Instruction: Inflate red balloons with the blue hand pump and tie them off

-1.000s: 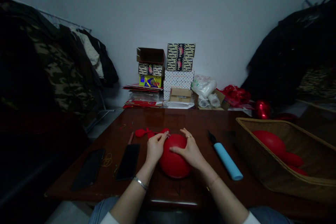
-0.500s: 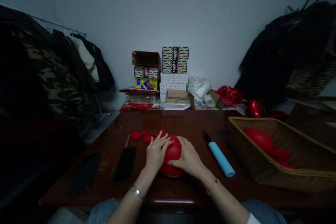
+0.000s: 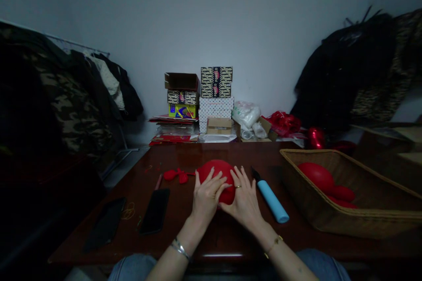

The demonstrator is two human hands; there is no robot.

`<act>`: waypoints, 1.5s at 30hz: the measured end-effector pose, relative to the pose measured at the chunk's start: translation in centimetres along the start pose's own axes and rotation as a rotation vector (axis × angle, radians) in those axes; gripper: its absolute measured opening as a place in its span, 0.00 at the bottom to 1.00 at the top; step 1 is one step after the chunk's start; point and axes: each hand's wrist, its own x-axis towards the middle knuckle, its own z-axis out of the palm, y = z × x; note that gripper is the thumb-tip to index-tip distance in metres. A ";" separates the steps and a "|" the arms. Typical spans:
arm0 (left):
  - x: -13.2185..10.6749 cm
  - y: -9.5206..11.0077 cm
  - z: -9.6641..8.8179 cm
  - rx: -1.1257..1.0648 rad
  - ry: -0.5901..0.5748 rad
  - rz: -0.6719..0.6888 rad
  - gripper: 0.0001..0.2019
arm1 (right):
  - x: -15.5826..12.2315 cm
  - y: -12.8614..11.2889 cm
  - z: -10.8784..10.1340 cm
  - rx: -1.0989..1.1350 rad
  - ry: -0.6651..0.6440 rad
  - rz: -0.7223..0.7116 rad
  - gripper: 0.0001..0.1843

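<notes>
A round red balloon (image 3: 216, 167) is between my hands above the middle of the table. My left hand (image 3: 208, 195) lies over its left and near side, fingers bent against the rubber. My right hand (image 3: 243, 197), with a ring, holds the right side, its thumb at the near lower edge. The balloon's near part is partly covered by both hands. Left of it lie small uninflated red balloons (image 3: 182, 177). A light-blue hand pump (image 3: 273, 202) with a black nozzle rests to the right of my right hand.
A wicker basket (image 3: 332, 213) with red balloons stands at the right. Two dark phones (image 3: 154, 211) and loose rubber bands (image 3: 128, 211) lie at the left. Stacked boxes (image 3: 216, 112) and plastic bags (image 3: 246, 114) line the back; clothes hang on both sides.
The balloon has shifted away from me, and both hands have moved with it, my fingers reaching farther along its sides. My view has tilted up slightly, bringing a wall frame into sight.
</notes>
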 end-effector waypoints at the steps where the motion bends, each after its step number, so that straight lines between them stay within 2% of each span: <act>1: 0.3 0.3 0.1 -0.014 0.001 0.005 0.09 | 0.0 0.2 -0.4 -0.037 0.034 -0.013 0.50; 9: 2.6 3.2 1.5 -0.192 -0.036 -0.017 0.09 | 0.0 1.5 -3.8 -0.245 0.150 -0.034 0.55; 14: 3.9 5.1 2.5 -0.271 -0.062 -0.029 0.09 | -0.2 3.1 -5.9 -0.338 0.200 0.015 0.56; 20: 5.6 7.6 3.6 -0.353 -0.046 0.005 0.09 | -0.3 4.8 -8.9 -0.414 0.246 0.039 0.50; 30: 9.0 12.3 5.4 -0.459 -0.033 0.098 0.09 | -0.2 8.5 -13.0 -0.505 0.339 0.124 0.52; 38: 11.5 16.3 8.4 -0.597 -0.080 0.101 0.09 | -0.9 11.9 -16.2 -0.591 0.417 0.176 0.51; 45: 12.4 19.8 11.3 -0.695 -0.112 0.113 0.09 | -2.3 15.0 -18.1 -0.684 0.434 0.258 0.49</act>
